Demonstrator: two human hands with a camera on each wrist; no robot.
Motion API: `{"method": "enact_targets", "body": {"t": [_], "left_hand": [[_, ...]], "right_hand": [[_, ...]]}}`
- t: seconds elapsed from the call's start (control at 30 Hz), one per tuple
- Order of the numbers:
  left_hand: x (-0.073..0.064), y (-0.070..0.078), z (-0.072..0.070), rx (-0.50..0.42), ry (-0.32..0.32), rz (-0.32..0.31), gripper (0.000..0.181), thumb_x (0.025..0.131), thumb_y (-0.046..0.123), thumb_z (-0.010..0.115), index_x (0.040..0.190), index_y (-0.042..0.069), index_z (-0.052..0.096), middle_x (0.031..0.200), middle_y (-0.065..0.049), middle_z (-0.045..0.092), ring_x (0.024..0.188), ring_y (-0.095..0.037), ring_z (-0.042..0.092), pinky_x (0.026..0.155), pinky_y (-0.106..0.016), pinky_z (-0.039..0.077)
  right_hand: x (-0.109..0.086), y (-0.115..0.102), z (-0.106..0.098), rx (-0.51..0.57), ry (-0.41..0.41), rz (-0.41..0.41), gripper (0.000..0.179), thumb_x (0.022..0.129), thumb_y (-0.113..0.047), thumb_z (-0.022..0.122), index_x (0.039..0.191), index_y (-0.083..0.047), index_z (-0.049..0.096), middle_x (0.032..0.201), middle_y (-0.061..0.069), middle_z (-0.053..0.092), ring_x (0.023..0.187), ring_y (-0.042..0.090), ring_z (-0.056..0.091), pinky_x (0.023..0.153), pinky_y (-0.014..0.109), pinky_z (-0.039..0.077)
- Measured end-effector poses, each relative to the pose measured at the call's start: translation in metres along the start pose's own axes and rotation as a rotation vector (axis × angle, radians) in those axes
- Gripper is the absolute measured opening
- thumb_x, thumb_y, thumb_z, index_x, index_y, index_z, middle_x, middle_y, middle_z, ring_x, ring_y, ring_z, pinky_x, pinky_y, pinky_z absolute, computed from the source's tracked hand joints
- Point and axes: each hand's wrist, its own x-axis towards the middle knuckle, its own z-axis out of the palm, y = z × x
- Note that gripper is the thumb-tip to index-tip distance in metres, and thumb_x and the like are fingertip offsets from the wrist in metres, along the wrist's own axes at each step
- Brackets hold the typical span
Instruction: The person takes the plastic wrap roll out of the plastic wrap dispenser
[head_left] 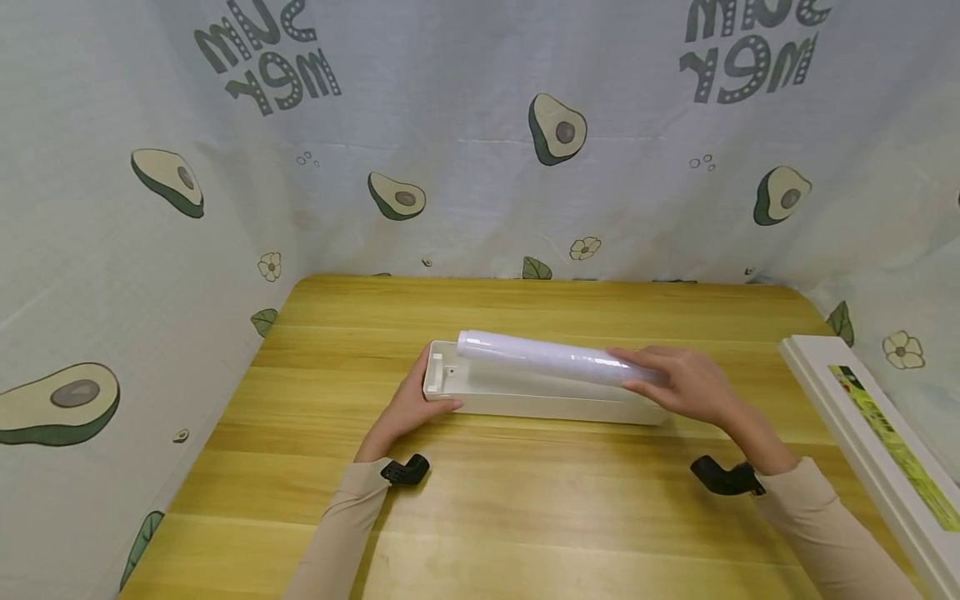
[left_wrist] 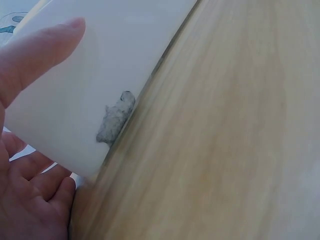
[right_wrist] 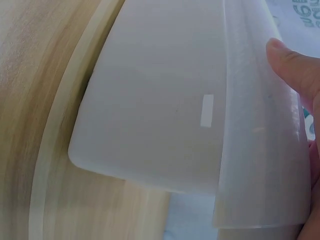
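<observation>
Currently the left hand grips the box at its left end, while the right hand pinches the film roll slantwise above the box. What looks like the lid is already off, right of the box; the roll isn't fully inside.

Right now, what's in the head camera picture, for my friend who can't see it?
A person's right hand holds a shiny, pale roll over an open white box, while the left hand grips the box's left end. A long white labelled bar lies along the right side of the wooden table.
</observation>
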Motion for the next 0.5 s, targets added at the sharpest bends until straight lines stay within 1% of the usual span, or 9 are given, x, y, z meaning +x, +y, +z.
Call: {"method": "enact_targets", "body": {"t": [0.1, 0.17, 0.3, 0.37, 0.4, 0.5], "left_hand": [[0.0, -0.001, 0.0, 0.0, 0.008, 0.009, 0.106, 0.072, 0.017, 0.08, 0.152, 0.017, 0.01, 0.145, -0.009, 0.039, 0.125, -0.028, 0.044, 0.108, -0.048, 0.032], [0.0, -0.002, 0.0, 0.001, 0.007, 0.006, 0.105, 0.073, 0.017, 0.08, 0.152, 0.017, 0.01, 0.145, -0.009, 0.039, 0.125, -0.028, 0.044, 0.108, -0.048, 0.032], [-0.001, -0.001, 0.0, -0.009, -0.004, -0.006, 0.104, 0.073, 0.013, 0.079, 0.151, 0.018, 0.011, 0.143, -0.009, 0.04, 0.124, -0.028, 0.045, 0.107, -0.046, 0.033], [-0.001, 0.0, 0.0, -0.022, -0.011, -0.003, 0.103, 0.073, 0.01, 0.079, 0.151, 0.017, 0.012, 0.142, -0.011, 0.041, 0.123, -0.03, 0.045, 0.106, -0.046, 0.033], [-0.001, 0.002, 0.0, -0.023, -0.016, -0.001, 0.103, 0.074, 0.009, 0.079, 0.151, 0.017, 0.012, 0.142, -0.012, 0.041, 0.123, -0.031, 0.045, 0.106, -0.047, 0.033], [-0.005, 0.015, -0.001, -0.02, -0.025, 0.001, 0.101, 0.074, 0.008, 0.077, 0.151, 0.015, 0.011, 0.142, -0.016, 0.04, 0.123, -0.032, 0.045, 0.106, -0.046, 0.033]], "right_hand": [[-0.002, 0.001, -0.001, 0.001, 0.009, 0.006, 0.052, 0.076, -0.024, 0.075, 0.125, -0.025, 0.061, 0.099, 0.008, 0.073, 0.07, 0.016, 0.066, 0.059, 0.03, 0.049], [-0.004, 0.002, -0.001, 0.0, 0.015, 0.003, 0.051, 0.076, -0.025, 0.075, 0.125, -0.025, 0.061, 0.099, 0.008, 0.073, 0.071, 0.017, 0.066, 0.059, 0.029, 0.049], [-0.007, 0.004, -0.003, -0.005, 0.032, 0.0, 0.052, 0.075, -0.025, 0.076, 0.124, -0.026, 0.062, 0.098, 0.007, 0.073, 0.067, 0.014, 0.064, 0.055, 0.024, 0.044], [-0.009, 0.005, -0.004, -0.012, 0.038, 0.003, 0.052, 0.074, -0.025, 0.076, 0.124, -0.026, 0.062, 0.097, 0.007, 0.073, 0.064, 0.012, 0.062, 0.053, 0.022, 0.041], [-0.01, 0.005, -0.004, -0.016, 0.038, 0.008, 0.053, 0.074, -0.025, 0.076, 0.124, -0.026, 0.062, 0.097, 0.007, 0.073, 0.063, 0.011, 0.06, 0.053, 0.021, 0.04], [-0.011, 0.006, -0.007, -0.027, 0.04, 0.017, 0.053, 0.073, -0.025, 0.076, 0.124, -0.026, 0.062, 0.097, 0.007, 0.073, 0.062, 0.009, 0.058, 0.052, 0.021, 0.04]]}}
